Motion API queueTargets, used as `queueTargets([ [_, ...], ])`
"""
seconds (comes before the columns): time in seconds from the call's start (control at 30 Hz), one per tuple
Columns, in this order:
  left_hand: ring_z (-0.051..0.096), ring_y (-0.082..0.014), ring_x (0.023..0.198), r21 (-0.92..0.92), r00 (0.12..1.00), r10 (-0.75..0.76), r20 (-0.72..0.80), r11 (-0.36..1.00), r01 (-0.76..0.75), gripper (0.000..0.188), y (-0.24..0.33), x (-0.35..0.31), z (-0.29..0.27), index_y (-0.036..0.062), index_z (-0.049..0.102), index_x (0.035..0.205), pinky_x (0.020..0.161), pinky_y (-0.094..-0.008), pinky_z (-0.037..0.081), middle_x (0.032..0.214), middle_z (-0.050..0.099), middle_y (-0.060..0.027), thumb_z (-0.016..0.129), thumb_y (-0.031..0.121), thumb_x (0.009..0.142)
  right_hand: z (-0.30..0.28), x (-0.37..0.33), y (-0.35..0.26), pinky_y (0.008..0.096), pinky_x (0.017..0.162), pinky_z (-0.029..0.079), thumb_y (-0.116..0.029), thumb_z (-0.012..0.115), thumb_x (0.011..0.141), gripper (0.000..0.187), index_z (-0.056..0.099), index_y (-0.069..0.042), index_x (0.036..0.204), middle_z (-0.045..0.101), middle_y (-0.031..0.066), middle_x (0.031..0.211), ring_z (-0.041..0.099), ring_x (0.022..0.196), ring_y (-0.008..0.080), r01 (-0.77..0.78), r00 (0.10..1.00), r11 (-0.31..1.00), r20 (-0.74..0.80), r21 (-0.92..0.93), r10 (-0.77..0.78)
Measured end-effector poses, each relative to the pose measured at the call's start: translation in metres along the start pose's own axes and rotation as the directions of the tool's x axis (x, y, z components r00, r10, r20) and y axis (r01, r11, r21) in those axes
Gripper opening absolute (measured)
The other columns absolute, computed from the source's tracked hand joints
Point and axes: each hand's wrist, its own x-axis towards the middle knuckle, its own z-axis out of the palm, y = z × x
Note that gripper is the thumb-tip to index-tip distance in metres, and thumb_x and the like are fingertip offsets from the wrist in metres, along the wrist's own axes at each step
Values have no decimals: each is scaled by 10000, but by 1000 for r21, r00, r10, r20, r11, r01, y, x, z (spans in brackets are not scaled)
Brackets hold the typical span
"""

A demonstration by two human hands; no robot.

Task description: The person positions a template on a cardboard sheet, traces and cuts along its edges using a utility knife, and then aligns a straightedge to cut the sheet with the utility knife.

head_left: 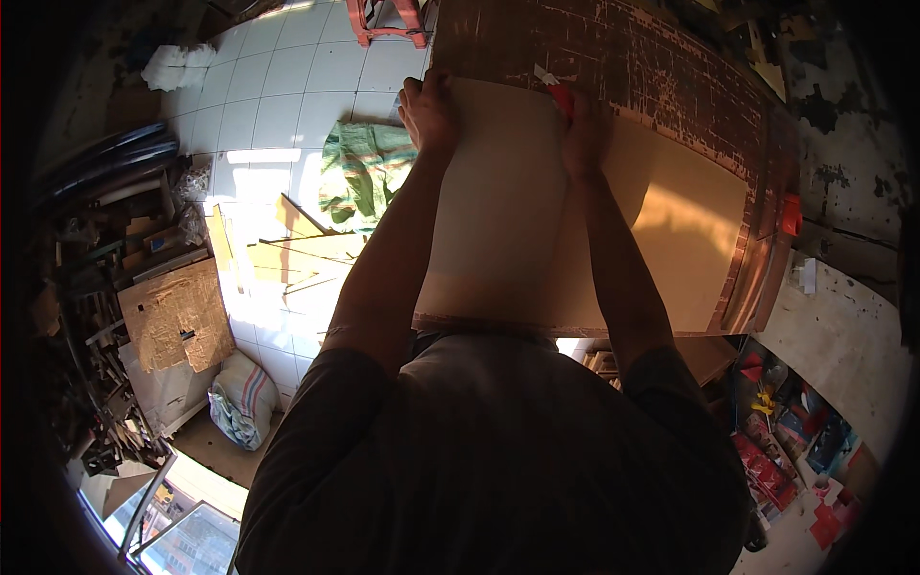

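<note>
A pale, thin sheet (498,201) lies on top of a larger tan board (661,240) on the scratched brown worktable (642,57). My left hand (430,113) is at the sheet's far left corner, with its fingers bent over the edge. In my right hand (585,144) is a red utility knife (563,99), its blade out and pointing away to the upper left. The knife is beside the sheet's far right corner. Whether the blade touches the table I cannot tell.
A red stool (388,21) stands beyond the table on the tiled floor. To the left lie a green woven sack (359,172), board offcuts (297,257) and a stained wood panel (177,316). A stuffed white sack (244,395) sits lower. Tools and red packets (767,470) crowd the lower right.
</note>
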Motion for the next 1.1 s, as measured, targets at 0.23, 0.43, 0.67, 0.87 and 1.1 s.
queueTargets([
  [0.23, 542, -316, 1074, 40, 1000, -4, -2, 999, 4, 167, 2, 2, 0, 261, 672, 1120, 945, -477, 421, 1058, 546, -84, 607, 289, 968, 2, 9, 1, 510, 957, 451, -133, 643, 904, 296, 571, -52, 1180, 614, 190, 1139, 549, 1140, 396, 107, 994, 991, 1, 78, -107],
  [0.43, 542, -316, 1069, 67, 999, 10, -31, 998, -8, 172, 1, 1, 2, 260, 665, 1126, 923, -481, 426, 1050, 544, -85, 593, 271, 971, 3, 13, -18, 496, 965, 459, -65, 536, 920, 238, 550, -23, 1154, 561, 194, 1251, 527, 1190, 379, 94, 994, 990, 64, -105, -87],
  [0.67, 564, -358, 1072, 60, 1000, 4, 20, 998, -5, 207, 8, -2, -4, 243, 668, 1165, 938, -505, 438, 1059, 559, -124, 585, 257, 975, 15, 21, -8, 482, 925, 482, -95, 509, 935, 236, 548, -41, 1162, 569, 186, 1228, 558, 1149, 346, 178, 982, 972, -30, -157, -184],
  [0.87, 561, -353, 1044, 89, 999, 32, -21, 996, -30, 229, 3, -3, 0, 249, 675, 1161, 925, -501, 440, 1030, 551, -121, 597, 236, 946, 11, 24, -9, 501, 976, 433, -101, 519, 935, 220, 568, -60, 1146, 584, 163, 1153, 569, 1100, 352, 135, 990, 991, 49, -21, -134],
  [1.1, 561, -353, 1008, 96, 999, 30, -15, 995, -28, 223, 1, 2, 3, 245, 667, 1167, 889, -502, 447, 999, 549, -122, 582, 237, 960, 13, 25, -7, 485, 953, 432, -112, 562, 925, 247, 573, -71, 1168, 590, 150, 1176, 547, 1131, 349, 83, 997, 997, -3, 2, -83],
])
